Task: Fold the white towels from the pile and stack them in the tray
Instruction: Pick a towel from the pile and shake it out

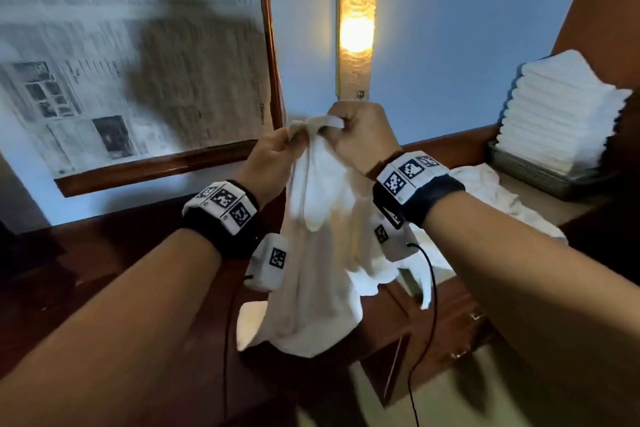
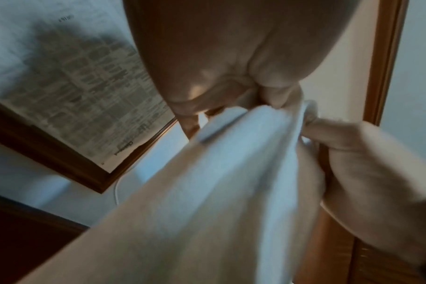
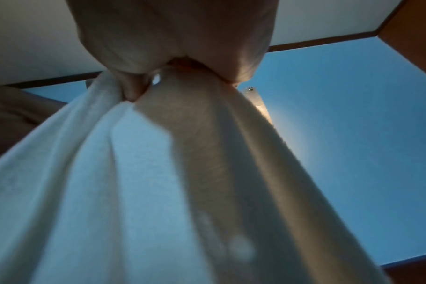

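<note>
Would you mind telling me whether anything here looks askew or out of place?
The folded towel stack in the tray leans toward the right. Otherwise nothing stands out.

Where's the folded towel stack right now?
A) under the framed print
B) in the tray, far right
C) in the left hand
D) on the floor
B: the folded stack sits in the tray at far right; both hands only hold the loose towel.

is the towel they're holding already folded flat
No, the towel hangs bunched and loose from the left hand and right hand.
</note>
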Action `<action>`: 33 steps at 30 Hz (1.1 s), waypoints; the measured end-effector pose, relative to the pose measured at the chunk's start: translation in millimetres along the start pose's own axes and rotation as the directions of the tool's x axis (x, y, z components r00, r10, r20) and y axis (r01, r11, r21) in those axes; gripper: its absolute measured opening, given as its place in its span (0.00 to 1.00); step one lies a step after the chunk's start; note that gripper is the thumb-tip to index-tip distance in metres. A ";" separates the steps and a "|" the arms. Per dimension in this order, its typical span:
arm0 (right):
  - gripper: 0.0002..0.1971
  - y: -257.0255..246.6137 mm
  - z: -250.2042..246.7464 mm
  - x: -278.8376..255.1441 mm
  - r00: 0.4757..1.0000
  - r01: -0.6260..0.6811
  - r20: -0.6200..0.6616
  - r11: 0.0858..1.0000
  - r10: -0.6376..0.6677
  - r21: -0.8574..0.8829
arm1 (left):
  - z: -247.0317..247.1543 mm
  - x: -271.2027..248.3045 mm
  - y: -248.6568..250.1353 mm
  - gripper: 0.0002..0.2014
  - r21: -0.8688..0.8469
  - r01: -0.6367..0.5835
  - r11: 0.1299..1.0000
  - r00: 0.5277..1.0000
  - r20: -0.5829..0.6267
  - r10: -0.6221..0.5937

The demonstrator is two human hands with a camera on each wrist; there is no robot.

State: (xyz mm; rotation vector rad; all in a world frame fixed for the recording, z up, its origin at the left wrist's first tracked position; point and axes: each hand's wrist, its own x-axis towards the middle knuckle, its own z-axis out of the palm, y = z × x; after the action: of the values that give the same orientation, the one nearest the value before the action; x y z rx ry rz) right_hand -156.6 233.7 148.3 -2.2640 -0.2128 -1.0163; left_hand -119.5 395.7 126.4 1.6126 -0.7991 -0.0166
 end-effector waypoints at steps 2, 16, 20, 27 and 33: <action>0.21 -0.2 -6.3 -16.9 0.999 -0.049 0.003 0.999 0.049 -0.011 | -0.5 -0.6 3.6 0.12 -0.061 -0.013 0.998 1.000 -0.013 0.013; 0.09 78.9 22.1 -118.0 0.785 -0.616 0.054 0.787 0.617 -0.021 | -49.9 -55.0 -1.5 0.13 -0.064 0.142 0.988 0.985 -0.086 -0.148; 0.13 27.9 14.0 -66.6 0.937 -0.349 0.058 0.934 0.346 0.077 | -32.5 -59.9 -12.3 0.13 -0.053 0.144 0.988 0.983 -0.104 -0.149; 0.22 -8.5 -21.6 -43.3 0.991 -0.112 0.077 0.994 0.112 -0.004 | 25.5 -43.0 7.2 0.19 -0.047 0.084 0.995 0.996 0.035 -0.082; 0.08 16.5 -46.4 -85.6 0.969 -0.150 0.186 0.985 0.163 -0.083 | 48.8 -26.2 43.1 0.26 0.028 0.031 0.999 0.999 -0.009 -0.031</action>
State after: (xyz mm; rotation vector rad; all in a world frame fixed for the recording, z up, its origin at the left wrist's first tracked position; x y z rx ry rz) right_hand -237.6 201.6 101.8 -2.3998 -0.0793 -0.7335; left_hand -181.7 367.0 142.1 1.6505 -0.7708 -0.0214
